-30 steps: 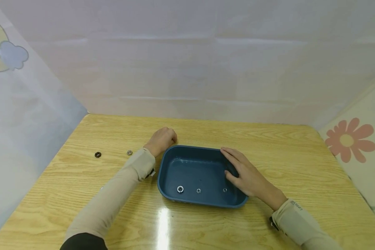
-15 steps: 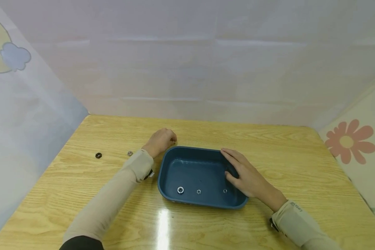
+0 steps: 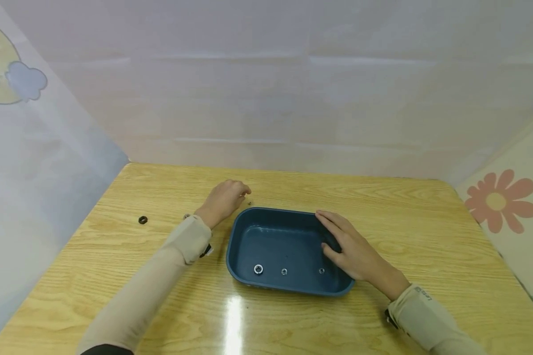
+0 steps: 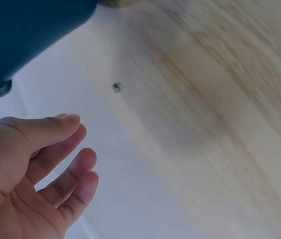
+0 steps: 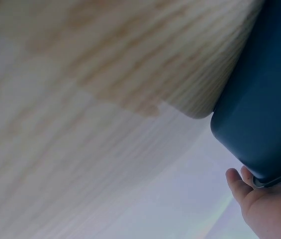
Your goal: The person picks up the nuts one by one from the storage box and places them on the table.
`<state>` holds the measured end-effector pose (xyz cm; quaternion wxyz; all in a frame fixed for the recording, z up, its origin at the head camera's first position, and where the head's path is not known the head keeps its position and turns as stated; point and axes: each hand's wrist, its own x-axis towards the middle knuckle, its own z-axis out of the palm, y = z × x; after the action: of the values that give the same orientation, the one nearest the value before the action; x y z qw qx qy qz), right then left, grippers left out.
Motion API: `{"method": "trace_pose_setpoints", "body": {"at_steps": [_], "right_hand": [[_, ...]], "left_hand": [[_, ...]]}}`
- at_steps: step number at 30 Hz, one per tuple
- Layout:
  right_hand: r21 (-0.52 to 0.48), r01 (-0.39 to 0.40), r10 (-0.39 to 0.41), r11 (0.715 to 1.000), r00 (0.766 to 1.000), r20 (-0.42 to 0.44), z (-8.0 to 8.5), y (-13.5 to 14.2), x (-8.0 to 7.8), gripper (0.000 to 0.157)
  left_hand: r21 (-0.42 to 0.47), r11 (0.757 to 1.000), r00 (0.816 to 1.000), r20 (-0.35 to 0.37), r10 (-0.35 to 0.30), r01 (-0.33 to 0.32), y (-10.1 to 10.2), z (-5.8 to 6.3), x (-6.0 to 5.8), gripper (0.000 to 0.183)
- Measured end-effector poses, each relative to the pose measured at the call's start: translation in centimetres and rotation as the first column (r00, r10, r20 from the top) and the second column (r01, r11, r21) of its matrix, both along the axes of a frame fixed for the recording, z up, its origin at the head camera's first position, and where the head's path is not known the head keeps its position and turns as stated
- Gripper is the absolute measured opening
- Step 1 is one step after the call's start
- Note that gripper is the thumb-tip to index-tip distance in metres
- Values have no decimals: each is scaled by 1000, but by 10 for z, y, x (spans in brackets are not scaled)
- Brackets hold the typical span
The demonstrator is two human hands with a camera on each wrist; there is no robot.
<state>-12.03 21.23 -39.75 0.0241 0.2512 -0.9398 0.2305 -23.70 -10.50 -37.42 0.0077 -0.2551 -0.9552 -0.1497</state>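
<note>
In the head view, my left hand [image 3: 224, 199] hovers beyond the back left corner of a blue tray [image 3: 288, 291], fingers loosely bent with nothing between them. A tiny metal nut [image 3: 249, 203] lies on the table just off its fingertips; the left wrist view shows that small nut [image 4: 116, 87] apart from the hand. My right hand [image 3: 351, 249] rests over the tray's right rim, fingers extended to the far edge and thumb inside. On the tray floor sit a large ring-like nut [image 3: 258, 269], a smaller nut [image 3: 284, 271] and another small nut [image 3: 322, 271].
Left on the wooden table [image 3: 115, 276] lies a black nut [image 3: 143, 220]. A silver nut [image 3: 186, 216] is partly hidden behind my left sleeve. A pale sheet [image 3: 284, 98] hangs along the table's back edge, with printed sheets at both sides.
My left hand has drawn slightly to the left and its fingers have parted, leaving the tiny nut exposed on the table. The right hand stays on the tray.
</note>
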Motion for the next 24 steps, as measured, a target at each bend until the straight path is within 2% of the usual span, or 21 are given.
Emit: {"method": "trace_pose_setpoints", "body": {"at_steps": [7,14,19,24], "right_hand": [[3,2,-2,1000,1000,-4,0,0,0,71],[8,2,-2,1000,1000,-6,0,0,0,70],[11,6,-6,1000,1000,-5,1,0,-1,70],[12,7,-7,1000,1000,-3,1,0,-1,71]], "left_hand": [[12,1000,996,-90,-11,12,2,6,10,29],[4,999,988,-152,-34,35,7,11,22,35],[10,997,977,-199,-73,77,10,9,29,43],[27,996,975,-207,-83,90,10,3,36,50]]}}
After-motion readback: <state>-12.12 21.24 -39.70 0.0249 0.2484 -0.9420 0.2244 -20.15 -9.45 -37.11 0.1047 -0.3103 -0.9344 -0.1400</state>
